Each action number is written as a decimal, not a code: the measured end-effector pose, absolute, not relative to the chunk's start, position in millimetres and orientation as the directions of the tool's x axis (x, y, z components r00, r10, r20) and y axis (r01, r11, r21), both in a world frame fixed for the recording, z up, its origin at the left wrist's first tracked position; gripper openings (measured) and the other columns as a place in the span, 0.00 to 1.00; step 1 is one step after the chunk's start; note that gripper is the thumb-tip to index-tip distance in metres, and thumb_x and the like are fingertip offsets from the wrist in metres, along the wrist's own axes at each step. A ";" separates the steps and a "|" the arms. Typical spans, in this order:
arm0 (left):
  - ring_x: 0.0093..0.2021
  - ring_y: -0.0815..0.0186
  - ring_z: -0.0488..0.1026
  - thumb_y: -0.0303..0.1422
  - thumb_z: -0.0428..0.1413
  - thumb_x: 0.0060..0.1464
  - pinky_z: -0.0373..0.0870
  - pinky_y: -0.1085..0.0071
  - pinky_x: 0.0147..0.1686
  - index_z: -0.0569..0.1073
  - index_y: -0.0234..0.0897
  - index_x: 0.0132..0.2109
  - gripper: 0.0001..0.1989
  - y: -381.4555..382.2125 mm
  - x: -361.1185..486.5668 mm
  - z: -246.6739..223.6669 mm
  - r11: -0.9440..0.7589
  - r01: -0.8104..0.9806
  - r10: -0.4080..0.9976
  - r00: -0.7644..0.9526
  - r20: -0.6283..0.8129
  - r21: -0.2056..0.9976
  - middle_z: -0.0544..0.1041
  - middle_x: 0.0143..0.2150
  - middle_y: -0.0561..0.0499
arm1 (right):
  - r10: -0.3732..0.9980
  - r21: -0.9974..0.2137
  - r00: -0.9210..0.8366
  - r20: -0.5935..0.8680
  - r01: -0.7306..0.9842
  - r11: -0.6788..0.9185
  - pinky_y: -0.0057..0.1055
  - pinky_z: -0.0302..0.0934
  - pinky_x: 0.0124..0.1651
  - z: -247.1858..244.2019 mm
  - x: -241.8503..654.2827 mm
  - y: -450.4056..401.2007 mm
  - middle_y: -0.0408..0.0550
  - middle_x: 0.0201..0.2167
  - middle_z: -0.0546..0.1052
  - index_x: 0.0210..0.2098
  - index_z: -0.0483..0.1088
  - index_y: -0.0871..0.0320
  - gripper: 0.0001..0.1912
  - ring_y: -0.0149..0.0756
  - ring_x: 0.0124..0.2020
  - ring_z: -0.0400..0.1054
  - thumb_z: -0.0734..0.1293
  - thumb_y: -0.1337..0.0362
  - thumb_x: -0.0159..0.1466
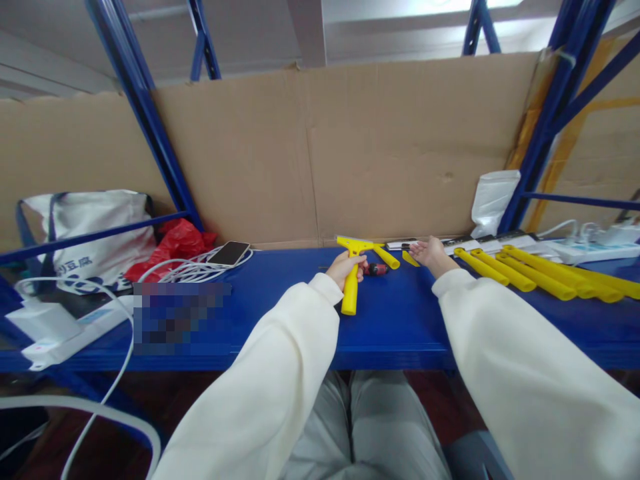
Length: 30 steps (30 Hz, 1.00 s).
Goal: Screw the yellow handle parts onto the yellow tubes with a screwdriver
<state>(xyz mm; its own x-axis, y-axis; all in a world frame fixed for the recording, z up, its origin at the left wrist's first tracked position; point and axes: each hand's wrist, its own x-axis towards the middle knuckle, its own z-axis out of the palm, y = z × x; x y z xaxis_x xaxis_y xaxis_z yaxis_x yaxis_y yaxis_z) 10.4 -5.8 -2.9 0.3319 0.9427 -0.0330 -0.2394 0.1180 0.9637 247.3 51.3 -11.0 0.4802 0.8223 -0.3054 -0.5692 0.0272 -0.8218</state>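
My left hand [344, 269] is closed around the neck of a yellow squeegee [351, 293], whose wide head points away from me and whose thick handle hangs towards the front edge. Behind it lies another yellow handle [387, 257] on the blue table [300, 320]. A red and black screwdriver-like tool [376, 269] rests just right of my left hand. Further right, my right hand [431, 255] is open, palm turned up with fingers stretched out to the left, beside a small flat yellow piece [410, 259]. Nothing shows in that palm.
Several yellow handles [540, 272] lie in a row at the right, near white strips [520, 243] and a clear plastic bag [495, 197]. At the left are a phone [230, 253], white cables [187, 270], a red bag [175, 247] and a power strip [85, 332]. Cardboard [350, 153] stands behind.
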 end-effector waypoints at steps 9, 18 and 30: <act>0.11 0.77 0.59 0.24 0.64 0.56 0.55 0.79 0.14 0.64 0.39 0.38 0.15 0.2 7.4 -6.9 0.134 -0.216 0.923 0.383 -0.043 0.967 0.69 0.20 0.62 | 0.867 -0.888 0.445 -0.224 -0.460 0.007 0.41 0.71 0.44 -20.2 265.0 67.8 0.52 0.48 0.73 0.55 0.65 0.50 0.22 0.39 0.40 0.75 0.48 0.51 0.75; 0.12 0.74 0.61 0.21 0.60 0.55 0.57 0.76 0.16 0.63 0.39 0.38 0.13 -0.8 8.1 -5.9 0.083 -0.114 0.957 0.288 -0.047 0.990 0.70 0.21 0.60 | 0.907 -0.910 0.403 -0.120 -0.410 0.061 0.29 0.65 0.31 -8.2 253.9 43.7 0.48 0.30 0.74 0.35 0.66 0.55 0.18 0.35 0.28 0.70 0.50 0.61 0.75; 0.13 0.73 0.61 0.19 0.62 0.49 0.57 0.77 0.18 0.62 0.40 0.35 0.17 5.6 4.3 -7.3 0.081 -0.083 0.978 0.197 -0.063 0.993 0.64 0.17 0.63 | 0.852 -0.654 0.023 0.523 0.652 0.384 0.31 0.65 0.40 -12.3 200.9 27.4 0.43 0.21 0.72 0.20 0.70 0.54 0.12 0.37 0.30 0.68 0.73 0.67 0.57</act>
